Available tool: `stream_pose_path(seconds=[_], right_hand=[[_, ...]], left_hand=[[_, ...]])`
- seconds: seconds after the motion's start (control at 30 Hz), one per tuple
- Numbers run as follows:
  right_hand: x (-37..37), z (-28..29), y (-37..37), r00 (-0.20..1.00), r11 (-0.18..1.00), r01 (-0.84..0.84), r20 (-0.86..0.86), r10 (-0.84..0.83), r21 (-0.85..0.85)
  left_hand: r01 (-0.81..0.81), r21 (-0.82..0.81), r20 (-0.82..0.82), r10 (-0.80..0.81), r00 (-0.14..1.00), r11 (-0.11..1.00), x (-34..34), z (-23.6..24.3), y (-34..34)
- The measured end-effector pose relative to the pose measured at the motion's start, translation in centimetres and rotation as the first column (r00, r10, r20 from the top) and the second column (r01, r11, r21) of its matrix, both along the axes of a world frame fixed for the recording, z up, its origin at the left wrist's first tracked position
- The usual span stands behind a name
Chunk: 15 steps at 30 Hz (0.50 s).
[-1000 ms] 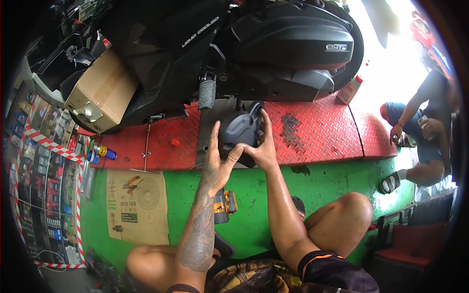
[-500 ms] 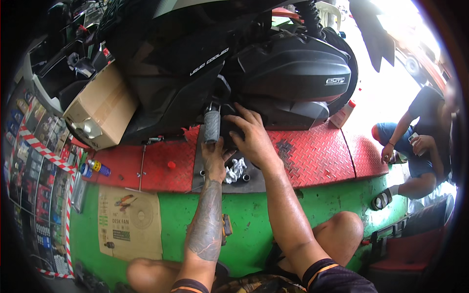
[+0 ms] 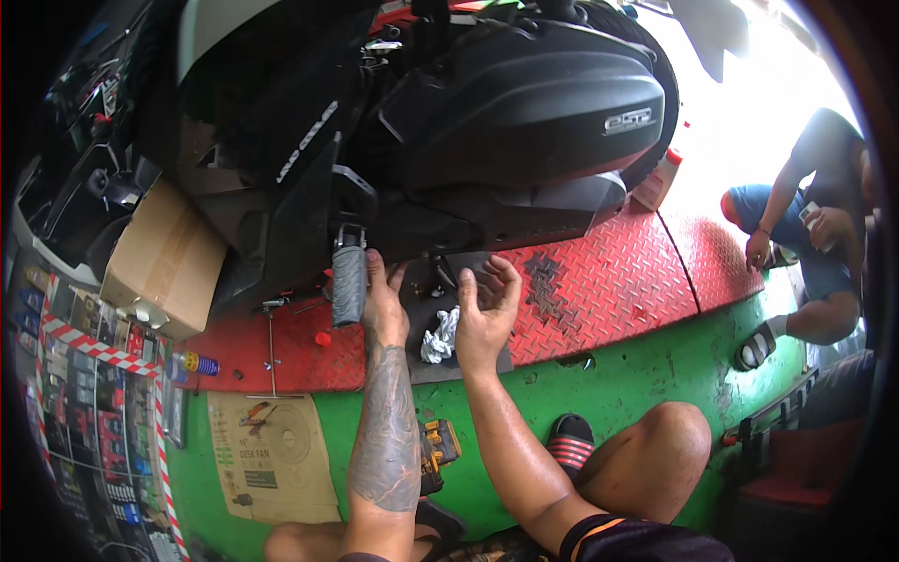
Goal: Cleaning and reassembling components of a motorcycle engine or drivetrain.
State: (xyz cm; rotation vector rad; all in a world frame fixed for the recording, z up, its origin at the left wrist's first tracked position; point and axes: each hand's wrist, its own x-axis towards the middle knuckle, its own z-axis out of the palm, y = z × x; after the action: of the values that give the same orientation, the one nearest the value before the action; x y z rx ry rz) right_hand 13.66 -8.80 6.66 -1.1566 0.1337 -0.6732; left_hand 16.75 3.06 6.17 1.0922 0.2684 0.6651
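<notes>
Ribbed rubber footpeg (image 3: 348,284) beside left hand (image 3: 385,309), fingers straight; right hand (image 3: 483,314) empty, fingers curled apart.

A plain brown cardboard box (image 3: 161,262) sits tilted at the left, beside the scooter's dark underside, with one corner over the red tread plate. Below it, a flattened tan carton (image 3: 272,456) printed with a round fan drawing and small coloured marks lies flat on the green floor. A small red and white container (image 3: 657,183) stands upright on the red plate behind the rear wheel.
</notes>
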Motion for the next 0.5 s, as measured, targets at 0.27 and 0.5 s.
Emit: stream_pose_path(seconds=[0.27, 0.5], right_hand=[[2.7, 1.4, -0.3, 0.999, 0.990, -0.033, -0.007, 0.033, -0.134], [3.6, 1.4, -1.1, 0.997, 0.998, 0.009, -0.072, -0.014, -0.069]], left_hand=[[0.081, 0.238, -0.110, -0.056, 0.992, 0.968, -1.4, -0.4, 1.4], [0.088, 0.165, -0.094, -0.073, 0.993, 0.982, -1.3, 0.4, 0.3]])
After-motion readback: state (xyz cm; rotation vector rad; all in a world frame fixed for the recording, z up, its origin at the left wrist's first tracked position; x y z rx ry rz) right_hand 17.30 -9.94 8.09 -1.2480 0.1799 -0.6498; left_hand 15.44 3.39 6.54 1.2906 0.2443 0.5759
